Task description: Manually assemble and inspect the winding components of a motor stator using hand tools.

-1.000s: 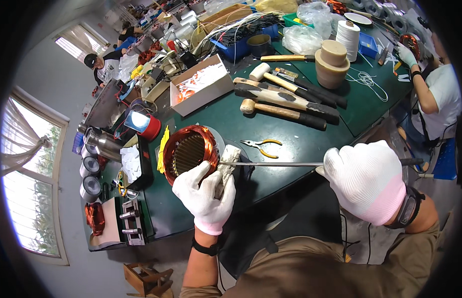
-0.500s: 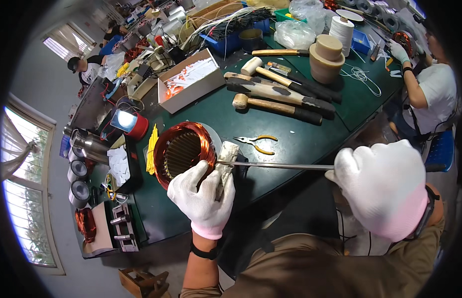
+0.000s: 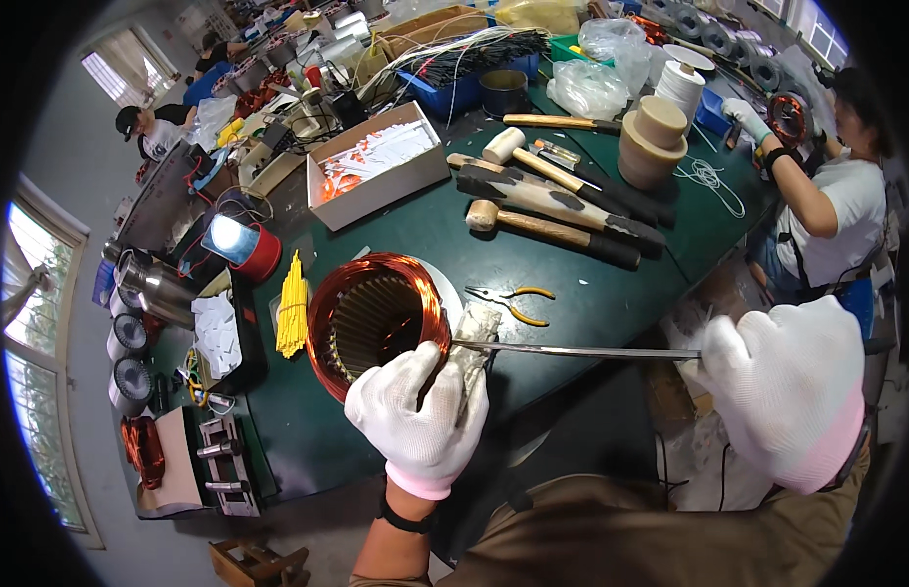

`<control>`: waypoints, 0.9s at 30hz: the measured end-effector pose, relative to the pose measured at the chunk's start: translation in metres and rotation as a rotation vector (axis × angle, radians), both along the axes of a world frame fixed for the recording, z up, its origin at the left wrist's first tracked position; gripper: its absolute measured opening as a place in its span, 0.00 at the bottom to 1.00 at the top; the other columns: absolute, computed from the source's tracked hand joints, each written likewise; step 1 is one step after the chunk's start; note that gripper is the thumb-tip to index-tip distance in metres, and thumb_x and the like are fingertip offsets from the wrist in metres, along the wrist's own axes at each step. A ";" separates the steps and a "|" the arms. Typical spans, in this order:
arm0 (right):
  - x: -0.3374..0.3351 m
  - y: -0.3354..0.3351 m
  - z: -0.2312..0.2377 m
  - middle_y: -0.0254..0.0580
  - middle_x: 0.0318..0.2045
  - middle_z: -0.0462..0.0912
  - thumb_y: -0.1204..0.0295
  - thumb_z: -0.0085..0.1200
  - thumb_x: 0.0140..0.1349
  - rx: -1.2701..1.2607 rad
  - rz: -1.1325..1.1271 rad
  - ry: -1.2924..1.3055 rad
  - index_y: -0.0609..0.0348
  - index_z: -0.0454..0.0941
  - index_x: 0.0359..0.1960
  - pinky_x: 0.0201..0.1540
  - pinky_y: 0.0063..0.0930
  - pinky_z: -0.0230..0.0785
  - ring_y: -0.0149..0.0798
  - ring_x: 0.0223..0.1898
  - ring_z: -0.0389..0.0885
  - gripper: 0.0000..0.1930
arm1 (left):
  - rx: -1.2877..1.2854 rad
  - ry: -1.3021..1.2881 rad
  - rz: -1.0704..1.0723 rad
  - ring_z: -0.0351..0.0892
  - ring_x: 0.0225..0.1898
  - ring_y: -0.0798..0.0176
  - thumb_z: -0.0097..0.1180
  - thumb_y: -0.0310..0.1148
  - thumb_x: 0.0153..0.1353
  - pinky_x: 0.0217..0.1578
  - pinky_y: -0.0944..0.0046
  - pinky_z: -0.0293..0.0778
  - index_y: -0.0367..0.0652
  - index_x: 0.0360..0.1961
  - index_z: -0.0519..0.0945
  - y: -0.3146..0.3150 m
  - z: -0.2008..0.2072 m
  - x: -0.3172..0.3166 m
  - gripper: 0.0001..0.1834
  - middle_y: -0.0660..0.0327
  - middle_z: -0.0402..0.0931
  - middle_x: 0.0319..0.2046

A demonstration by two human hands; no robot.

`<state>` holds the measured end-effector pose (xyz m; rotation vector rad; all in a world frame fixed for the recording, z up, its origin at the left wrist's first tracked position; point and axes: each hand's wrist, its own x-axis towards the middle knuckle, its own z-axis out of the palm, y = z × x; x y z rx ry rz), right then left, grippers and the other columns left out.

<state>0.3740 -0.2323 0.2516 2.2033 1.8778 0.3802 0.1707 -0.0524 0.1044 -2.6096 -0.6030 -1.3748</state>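
A round motor stator (image 3: 371, 323) with copper windings stands on the green table (image 3: 405, 230) close to the front edge. My left hand (image 3: 420, 416), in a white glove, grips the stator's near rim and presses a strip of grey insulating paper (image 3: 471, 347) against it. In my right hand (image 3: 782, 386), also gloved, is a long thin metal rod (image 3: 581, 350). The rod runs level leftward and its tip reaches the winding beside my left fingers.
Small yellow-handled pliers (image 3: 513, 301) lie just behind the rod. Several mallets (image 3: 552, 225) lie further back, beside an open cardboard box (image 3: 376, 171). A bundle of yellow ties (image 3: 293, 303) lies left of the stator. Another gloved person (image 3: 826, 186) works at the right end.
The view has shifted a little, so the stator and both hands sit slightly lower and further left in the picture. My hands keep the same grip on stator and rod.
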 end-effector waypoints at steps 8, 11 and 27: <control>0.051 0.000 -0.067 0.39 0.19 0.75 0.64 0.68 0.61 0.176 0.158 0.232 0.52 0.74 0.26 0.25 0.42 0.64 0.48 0.20 0.79 0.14 | -0.053 -0.008 -0.055 0.83 0.31 0.52 0.77 0.28 0.37 0.30 0.55 0.74 0.42 0.33 0.83 0.001 -0.001 0.004 0.19 0.57 0.83 0.37; 0.065 0.002 -0.091 0.39 0.18 0.74 0.65 0.69 0.59 0.201 0.155 0.263 0.52 0.73 0.25 0.24 0.42 0.65 0.49 0.21 0.78 0.14 | -0.060 0.022 -0.041 0.83 0.31 0.52 0.77 0.27 0.39 0.29 0.57 0.74 0.40 0.34 0.83 -0.001 -0.004 0.008 0.18 0.56 0.82 0.38; 0.110 0.084 -0.132 0.42 0.19 0.78 0.67 0.66 0.58 0.438 0.333 0.577 0.53 0.85 0.22 0.25 0.39 0.69 0.50 0.22 0.80 0.09 | -0.357 0.212 -0.162 0.78 0.30 0.51 0.77 0.39 0.43 0.40 0.51 0.71 0.44 0.32 0.83 0.036 0.017 -0.049 0.18 0.60 0.78 0.28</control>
